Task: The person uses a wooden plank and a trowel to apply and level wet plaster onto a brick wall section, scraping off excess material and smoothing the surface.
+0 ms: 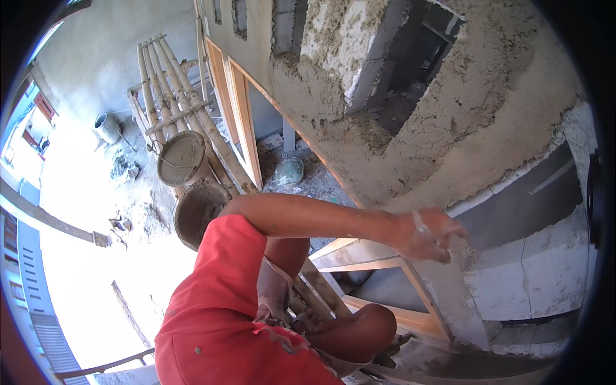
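Observation:
My left hand (428,236) reaches across to the right on a bent arm with a red sleeve. It is in front of the mortar-coated wall (398,173), beside the edge of a recess. Its fingers are loosely bent and somewhat apart, and I see nothing in them. Pale smears mark the back of the hand near the wrist. Whether the fingertips touch the wall I cannot tell. My right hand is out of sight. Behind my left elbow stand two buckets, one full of grey mortar (181,157) and a nearer one (196,208) partly hidden by the arm.
The buckets stand on a scaffold of bamboo poles (168,86), and my bent legs are over its near part. Wooden frames (240,122) line openings in the wall. A green rounded object (289,172) lies on the ground below. Another bucket (107,128) stands far left.

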`<state>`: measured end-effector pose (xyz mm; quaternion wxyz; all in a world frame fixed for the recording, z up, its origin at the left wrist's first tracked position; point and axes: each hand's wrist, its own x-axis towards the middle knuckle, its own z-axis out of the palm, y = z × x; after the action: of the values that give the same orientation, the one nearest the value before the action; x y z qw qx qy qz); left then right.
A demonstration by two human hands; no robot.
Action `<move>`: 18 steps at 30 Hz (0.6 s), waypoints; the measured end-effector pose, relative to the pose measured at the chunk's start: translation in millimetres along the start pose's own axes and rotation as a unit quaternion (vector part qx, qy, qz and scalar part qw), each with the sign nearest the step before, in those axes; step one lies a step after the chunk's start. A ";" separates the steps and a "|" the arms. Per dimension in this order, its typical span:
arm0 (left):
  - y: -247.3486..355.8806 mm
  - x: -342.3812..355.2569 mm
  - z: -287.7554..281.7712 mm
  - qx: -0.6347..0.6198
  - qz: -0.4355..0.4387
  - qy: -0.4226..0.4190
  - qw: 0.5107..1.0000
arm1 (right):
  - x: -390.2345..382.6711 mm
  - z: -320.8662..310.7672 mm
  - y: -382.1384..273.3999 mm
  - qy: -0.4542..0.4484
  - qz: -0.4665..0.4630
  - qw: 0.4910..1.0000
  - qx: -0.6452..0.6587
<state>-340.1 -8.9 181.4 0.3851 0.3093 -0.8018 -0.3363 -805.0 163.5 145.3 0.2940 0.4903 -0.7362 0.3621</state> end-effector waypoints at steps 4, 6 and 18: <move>-34.7 -98.2 -58.3 0.073 -0.073 0.236 0.966 | -30.8 57.3 -37.3 -0.046 -0.312 0.947 -0.056; -48.9 -158.8 -75.1 0.019 -0.167 0.358 0.919 | -36.7 79.7 -80.7 -0.196 -0.184 0.957 0.105; -90.6 -532.9 -23.2 0.159 -0.488 0.795 0.323 | -73.7 142.2 -376.1 -0.596 -0.323 0.674 0.293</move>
<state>-26.6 333.7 -96.3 0.5486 0.8199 0.1444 0.0764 -439.0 -12.5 99.0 -0.2671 0.8704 -0.4070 0.0731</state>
